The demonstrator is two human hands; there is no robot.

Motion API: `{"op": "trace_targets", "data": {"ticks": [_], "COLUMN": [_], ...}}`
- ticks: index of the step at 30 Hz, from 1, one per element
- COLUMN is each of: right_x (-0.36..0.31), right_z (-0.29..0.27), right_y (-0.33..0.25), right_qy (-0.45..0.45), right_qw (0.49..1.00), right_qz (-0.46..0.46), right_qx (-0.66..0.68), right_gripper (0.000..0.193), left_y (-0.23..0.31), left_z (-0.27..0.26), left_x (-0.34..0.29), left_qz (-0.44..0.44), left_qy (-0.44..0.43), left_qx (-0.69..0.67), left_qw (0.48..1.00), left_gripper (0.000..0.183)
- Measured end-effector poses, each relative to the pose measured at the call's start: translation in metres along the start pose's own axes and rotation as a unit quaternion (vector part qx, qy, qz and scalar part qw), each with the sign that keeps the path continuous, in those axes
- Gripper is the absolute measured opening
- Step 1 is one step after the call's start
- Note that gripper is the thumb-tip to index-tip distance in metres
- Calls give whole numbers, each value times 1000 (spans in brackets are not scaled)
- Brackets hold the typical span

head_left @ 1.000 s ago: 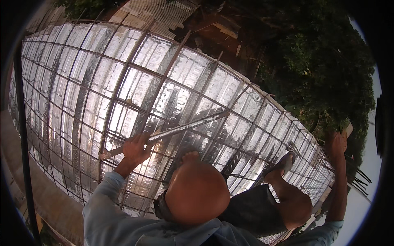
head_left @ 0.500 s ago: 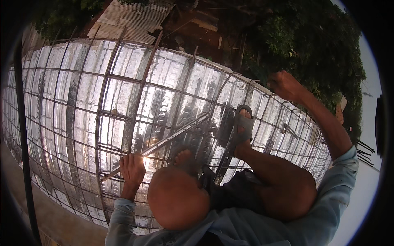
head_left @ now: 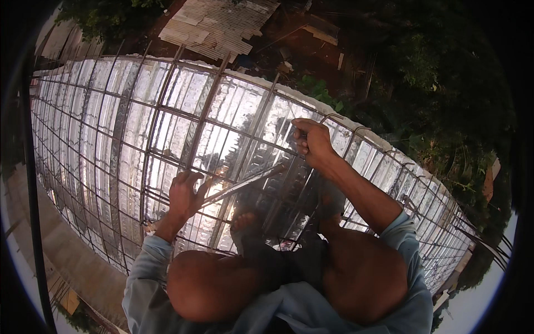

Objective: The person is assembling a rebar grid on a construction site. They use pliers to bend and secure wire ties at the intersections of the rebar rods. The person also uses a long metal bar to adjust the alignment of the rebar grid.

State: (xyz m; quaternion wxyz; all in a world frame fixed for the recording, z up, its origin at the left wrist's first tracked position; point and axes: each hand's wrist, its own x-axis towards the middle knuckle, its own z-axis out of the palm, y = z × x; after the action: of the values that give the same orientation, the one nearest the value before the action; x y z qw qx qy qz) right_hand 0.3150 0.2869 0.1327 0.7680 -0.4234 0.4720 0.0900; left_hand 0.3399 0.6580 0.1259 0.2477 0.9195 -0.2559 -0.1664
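Observation:
Beneath me a grid of steel reinforcing bars (head_left: 196, 133) lies over shiny ribbed metal decking (head_left: 181, 83). My left hand (head_left: 185, 196) is over the near end of a long, narrow, straight strip (head_left: 245, 185), thumb and fingers apart. That strip slants across the grid, its far end by my feet; the hand hides part of it. My right hand (head_left: 314, 142) is above the bars near the deck's far edge, with its fingers curled in. A thin pale line shows at its fingertips, but I cannot make out what they hold.
My knees (head_left: 214, 284) and feet (head_left: 243, 221) are between my arms, with the feet on the grid. Hooked bar ends (head_left: 332, 116) stick up along the far rim (head_left: 311, 100). Past it are a lower corrugated roof (head_left: 217, 25) and trees (head_left: 428, 72).
My right hand has come in from beyond the far edge, moving left and down over the grid. My left hand has lifted its fingers and spread its thumb. The view has shifted.

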Motion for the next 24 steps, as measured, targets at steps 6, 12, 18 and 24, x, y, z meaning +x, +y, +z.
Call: {"op": "trace_targets", "data": {"ticks": [6, 12, 18, 24], "right_x": [50, 89, 84, 76], "right_z": [25, 49, 46, 12], "right_y": [49, 57, 56, 67], "right_qy": [-4, 30, 34, -4], "right_qw": [999, 996, 996, 997], "right_qz": [-10, -29, -16, -59], "right_qx": [48, 72, 84, 39], "right_gripper": [14, 15, 19, 18], "left_y": [61, 111, 122, 139], "left_z": [1, 18, 66, 82], "left_x": [166, 274, 297, 275], "left_qz": [16, -89, -94, -69], "left_qy": [-73, -127, -92, -62], "left_qx": [6, 72, 35, 60], "left_qw": [997, 985, 991, 994], "left_gripper": [18, 30, 40, 36]}}
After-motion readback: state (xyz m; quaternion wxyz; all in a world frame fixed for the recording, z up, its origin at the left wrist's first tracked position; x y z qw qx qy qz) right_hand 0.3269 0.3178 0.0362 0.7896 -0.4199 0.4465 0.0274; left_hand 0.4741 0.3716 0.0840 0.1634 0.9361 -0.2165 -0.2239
